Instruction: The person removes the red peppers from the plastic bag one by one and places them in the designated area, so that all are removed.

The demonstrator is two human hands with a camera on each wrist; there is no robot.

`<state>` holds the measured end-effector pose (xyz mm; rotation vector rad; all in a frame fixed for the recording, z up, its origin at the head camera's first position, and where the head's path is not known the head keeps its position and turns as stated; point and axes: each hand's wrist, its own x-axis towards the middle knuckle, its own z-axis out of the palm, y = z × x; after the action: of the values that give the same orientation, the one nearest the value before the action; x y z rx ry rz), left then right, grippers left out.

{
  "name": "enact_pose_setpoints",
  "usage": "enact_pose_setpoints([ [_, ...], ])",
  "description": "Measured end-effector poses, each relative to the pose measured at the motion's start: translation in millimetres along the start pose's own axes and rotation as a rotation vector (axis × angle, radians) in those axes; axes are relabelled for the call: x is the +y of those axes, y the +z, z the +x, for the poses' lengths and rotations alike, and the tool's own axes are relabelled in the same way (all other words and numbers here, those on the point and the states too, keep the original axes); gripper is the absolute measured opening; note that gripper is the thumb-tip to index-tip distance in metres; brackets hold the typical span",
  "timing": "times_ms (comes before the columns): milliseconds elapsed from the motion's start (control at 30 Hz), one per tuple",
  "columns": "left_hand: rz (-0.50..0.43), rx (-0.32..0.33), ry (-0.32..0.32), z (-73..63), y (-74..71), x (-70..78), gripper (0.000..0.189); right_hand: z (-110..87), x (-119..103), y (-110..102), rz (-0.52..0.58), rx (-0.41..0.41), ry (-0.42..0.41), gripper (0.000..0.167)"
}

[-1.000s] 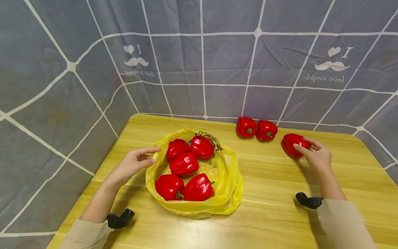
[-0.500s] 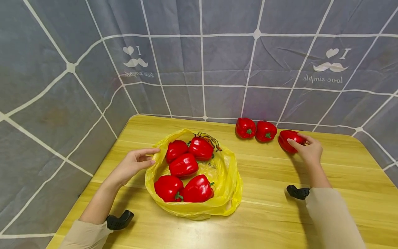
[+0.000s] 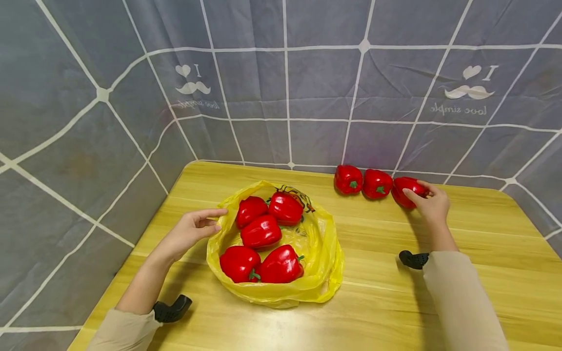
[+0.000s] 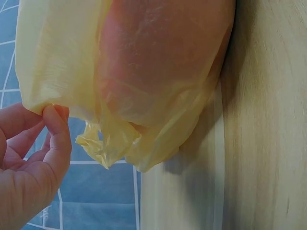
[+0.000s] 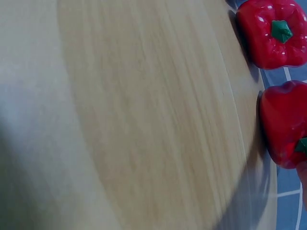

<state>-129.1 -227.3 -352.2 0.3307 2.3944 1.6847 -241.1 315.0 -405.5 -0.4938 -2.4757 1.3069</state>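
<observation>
My left hand (image 3: 189, 231) pinches the left rim of a yellow plastic bag (image 3: 326, 243) between thumb and finger; the left wrist view shows the pinch on the bag's edge (image 4: 53, 81). Several red bell peppers lie inside the open bag, one of them a bell pepper (image 3: 261, 231) in the middle. At the back right, my right hand (image 3: 435, 207) grips another red bell pepper (image 3: 403, 189), thumb at its front. That pepper sits right beside a second bell pepper (image 3: 377, 184), with a third bell pepper (image 3: 348, 180) to its left, forming a row. The right wrist view catches only a sliver of the hand.
A wooden table (image 3: 373, 302) carries everything. Grey tile-patterned cloth (image 3: 320, 87) hangs behind it and along the left, close to the back row of peppers. Black wrist devices stick out from both sleeves, one at the left wrist (image 3: 172, 309).
My right hand has moved left and toward the back with its bell pepper, bringing it up beside the other two. The left hand and the bag have stayed in place.
</observation>
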Motion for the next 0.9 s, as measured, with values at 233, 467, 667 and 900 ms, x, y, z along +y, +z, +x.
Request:
enact_pose_setpoints([
  [233, 0.004, -0.011, 0.008, 1.3, -2.0, 0.2, 0.041, 3.8, -5.7, 4.0, -0.012, 0.006, 0.009, 0.056],
  [467, -0.015, -0.010, 0.011, -0.7, -1.1, 0.3, 0.041, 9.1, -9.6, 8.6, -0.020, 0.011, 0.012, 0.056],
  [667, -0.009, -0.010, -0.003, 0.0, -0.8, -0.5, 0.041, 11.3, -14.5, 10.1, -0.044, -0.003, 0.008, 0.056],
  [900, -0.017, -0.014, 0.002, 0.4, -2.2, 0.2, 0.041, 13.6, -14.3, 9.0, -0.075, -0.029, -0.043, 0.054],
])
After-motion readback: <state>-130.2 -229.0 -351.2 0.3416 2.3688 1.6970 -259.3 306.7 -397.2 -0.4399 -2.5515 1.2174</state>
